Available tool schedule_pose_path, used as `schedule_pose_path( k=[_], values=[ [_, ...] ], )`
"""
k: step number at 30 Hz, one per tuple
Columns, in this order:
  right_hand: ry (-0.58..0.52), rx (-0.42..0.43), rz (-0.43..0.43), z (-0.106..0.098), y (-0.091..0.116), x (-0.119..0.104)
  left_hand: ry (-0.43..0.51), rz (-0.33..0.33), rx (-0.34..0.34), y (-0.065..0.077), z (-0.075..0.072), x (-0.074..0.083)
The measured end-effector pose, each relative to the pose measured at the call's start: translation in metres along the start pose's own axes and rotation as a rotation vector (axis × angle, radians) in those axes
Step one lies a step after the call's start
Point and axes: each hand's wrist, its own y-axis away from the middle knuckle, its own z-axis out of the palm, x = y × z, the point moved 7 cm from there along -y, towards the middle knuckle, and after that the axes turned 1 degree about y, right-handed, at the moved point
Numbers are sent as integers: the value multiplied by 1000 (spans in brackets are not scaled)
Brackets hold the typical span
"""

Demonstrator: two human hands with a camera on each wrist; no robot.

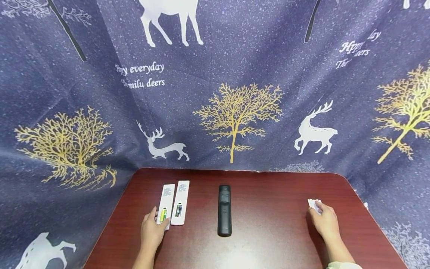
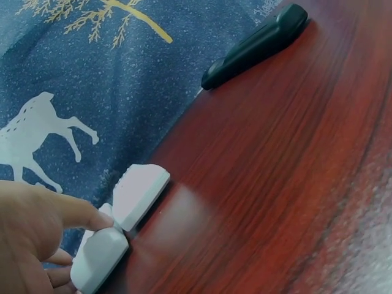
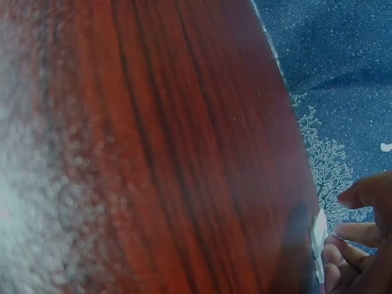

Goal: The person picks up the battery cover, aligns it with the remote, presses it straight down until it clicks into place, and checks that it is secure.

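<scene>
Two white remote controls lie side by side, backs up, on the left of the table. The left remote control shows a yellow-green battery in its open compartment; my left hand grips its near end between thumb and fingers. Dark batteries sit in the open compartment of the right remote control. Over at the table's right side, my right hand pinches a small white piece that looks like a battery cover. Fingers hide part of that piece in the right wrist view.
A black remote control lies lengthwise near the middle of the red-brown wooden table. Behind the table and along its sides hangs a blue cloth printed with deer and trees.
</scene>
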Motion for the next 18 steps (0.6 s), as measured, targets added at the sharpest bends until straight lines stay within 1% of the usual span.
schedule_pose_path(
  k=[5, 12, 18],
  values=[
    [17, -3, -5, 1, -1, -1, -35, 7, -28, -4, 1, -4],
    [40, -36, -3, 3, -3, -2, -83, -40, -70, -10, 6, -11],
    [54, -53, -7, 6, -4, -4, -109, -26, -77, -12, 6, -12]
  ],
)
